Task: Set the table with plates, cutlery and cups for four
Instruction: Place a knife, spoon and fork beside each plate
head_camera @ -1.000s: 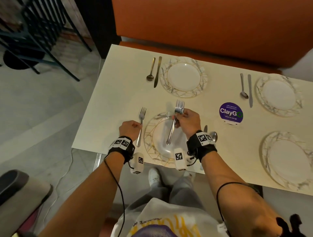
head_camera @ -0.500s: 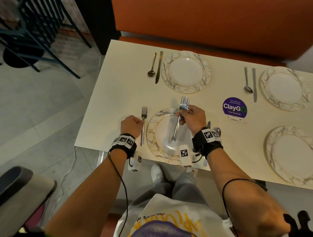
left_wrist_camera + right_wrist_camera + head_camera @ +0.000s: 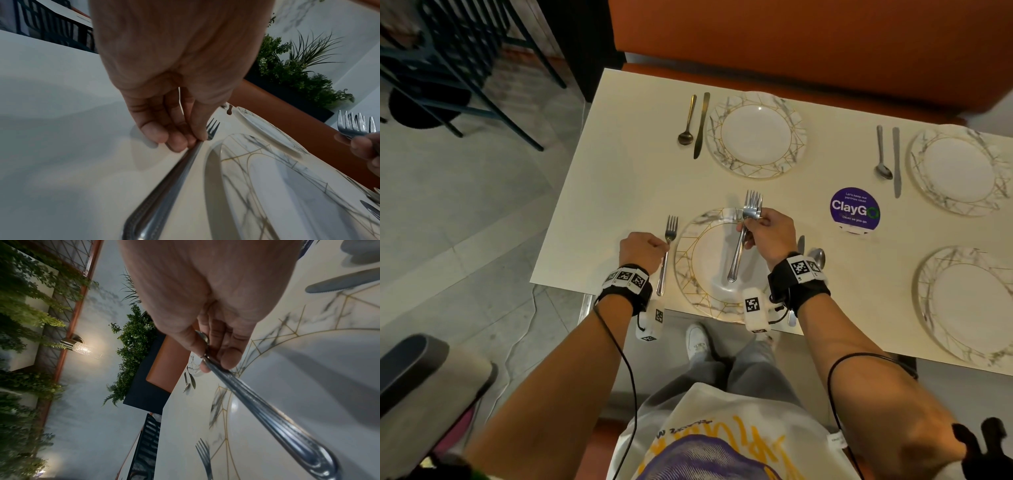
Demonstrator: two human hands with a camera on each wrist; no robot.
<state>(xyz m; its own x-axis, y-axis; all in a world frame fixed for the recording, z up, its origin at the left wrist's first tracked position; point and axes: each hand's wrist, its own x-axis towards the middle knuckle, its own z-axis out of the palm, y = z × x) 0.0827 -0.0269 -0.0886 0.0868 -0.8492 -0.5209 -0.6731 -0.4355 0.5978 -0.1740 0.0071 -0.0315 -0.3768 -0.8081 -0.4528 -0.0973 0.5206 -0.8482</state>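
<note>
Beside table-edge plate (image 3: 690,274), left hand (image 3: 642,250) pinches fork (image 3: 667,253), seemingly grounded.

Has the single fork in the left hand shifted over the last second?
No. The silver fork keeps the same gap left of the near gold-veined marble plate's rim, pinched at its neck by the left hand.

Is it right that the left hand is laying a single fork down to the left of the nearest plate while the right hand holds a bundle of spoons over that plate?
Not quite. The right hand holds a bundle of forks, not spoons; the head view shows the tines. The rest stands: the left hand grips a single fork left of the nearest plate.
</note>
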